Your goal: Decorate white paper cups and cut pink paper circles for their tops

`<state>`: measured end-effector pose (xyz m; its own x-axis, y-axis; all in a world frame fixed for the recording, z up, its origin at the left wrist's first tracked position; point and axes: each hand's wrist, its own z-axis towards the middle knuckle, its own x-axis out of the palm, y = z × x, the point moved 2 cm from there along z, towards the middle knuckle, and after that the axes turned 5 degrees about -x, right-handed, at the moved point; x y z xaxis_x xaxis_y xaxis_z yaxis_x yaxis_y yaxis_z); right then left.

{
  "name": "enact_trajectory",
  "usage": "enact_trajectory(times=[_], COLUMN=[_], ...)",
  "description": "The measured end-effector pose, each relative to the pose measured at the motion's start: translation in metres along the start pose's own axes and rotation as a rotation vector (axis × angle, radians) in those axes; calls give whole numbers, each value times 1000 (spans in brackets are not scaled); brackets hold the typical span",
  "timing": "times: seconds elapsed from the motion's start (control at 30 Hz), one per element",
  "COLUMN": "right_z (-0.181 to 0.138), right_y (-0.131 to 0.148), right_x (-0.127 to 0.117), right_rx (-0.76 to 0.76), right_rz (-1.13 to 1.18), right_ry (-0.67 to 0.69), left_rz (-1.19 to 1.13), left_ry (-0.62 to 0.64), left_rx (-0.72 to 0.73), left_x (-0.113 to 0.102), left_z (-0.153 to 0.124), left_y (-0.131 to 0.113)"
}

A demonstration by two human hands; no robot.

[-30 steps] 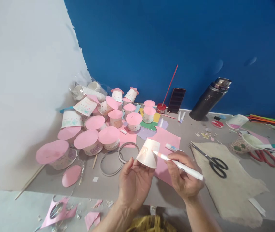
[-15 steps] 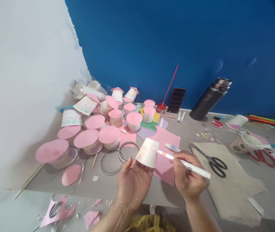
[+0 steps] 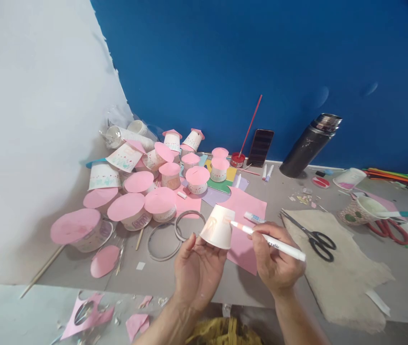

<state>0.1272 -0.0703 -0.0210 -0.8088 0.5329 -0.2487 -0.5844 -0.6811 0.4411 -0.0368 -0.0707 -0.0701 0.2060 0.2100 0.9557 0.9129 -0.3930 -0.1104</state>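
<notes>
My left hand [image 3: 200,270] holds a white paper cup [image 3: 214,232] upside down by its rim, above the table. Faint peach-coloured lines run across the cup's side. In my right hand [image 3: 277,261] is a white marker [image 3: 279,245] with a peach tip, its point at the cup's right side. Beneath the cup lies a sheet of pink paper [image 3: 245,256], with a marker cap [image 3: 254,218] on it. Two grey rings [image 3: 163,258] lie to the left of the cup.
Several cups with pink paper discs [image 3: 137,208] crowd the left. Black-handled scissors [image 3: 321,244] lie on a beige cloth [image 3: 347,282] at right. Behind stand a dark flask [image 3: 306,148], a phone [image 3: 260,148] and a red pot [image 3: 238,159] with a stick.
My right hand and the marker have shifted slightly left, the tip staying at the cup. A peach line near the tip looks a little longer. The whole view has moved slightly.
</notes>
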Motion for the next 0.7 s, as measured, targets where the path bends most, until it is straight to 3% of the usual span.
enact_trajectory(times=[0.3, 0.7], right_z=[-1, 3], right_y=[-2, -1], right_x=[-4, -1], right_rx=[12, -19], right_rz=[25, 37], right_ry=[-37, 28], left_rz=[-13, -46], left_ry=[-2, -38], left_rx=[-14, -16], left_x=[-2, 2], left_z=[0, 0], left_y=[0, 2])
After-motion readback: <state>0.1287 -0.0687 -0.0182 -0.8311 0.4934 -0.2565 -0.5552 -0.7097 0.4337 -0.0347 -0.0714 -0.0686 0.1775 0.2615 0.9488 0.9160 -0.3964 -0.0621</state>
